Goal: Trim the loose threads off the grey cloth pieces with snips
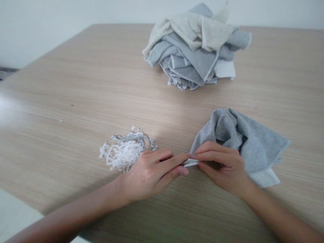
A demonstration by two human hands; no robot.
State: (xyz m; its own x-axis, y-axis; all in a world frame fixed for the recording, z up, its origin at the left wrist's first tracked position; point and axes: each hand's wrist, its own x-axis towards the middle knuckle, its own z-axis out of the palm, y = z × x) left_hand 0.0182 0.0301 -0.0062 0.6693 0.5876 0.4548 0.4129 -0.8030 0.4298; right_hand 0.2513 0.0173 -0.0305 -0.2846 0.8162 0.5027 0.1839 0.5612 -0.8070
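A grey cloth (255, 138) lies bunched on the table, one corner drawn toward me and a pale flap showing beneath it. My left hand (152, 170) pinches the narrow, layered white edge at that corner between thumb and fingers. Close against it, my right hand (220, 165) grips the same edge from the other side, fingertips pressed together. Whether anything small is tucked between the fingertips I cannot make out. Just beyond my left hand sits a heap of white thread trimmings (124, 153), with a grey strip curled over it.
At the back of the wooden table (76, 81) stands a crumpled pile of grey and cream cloths (192, 47). A pale wall (63, 13) rises behind. The table's left edge slants toward me.
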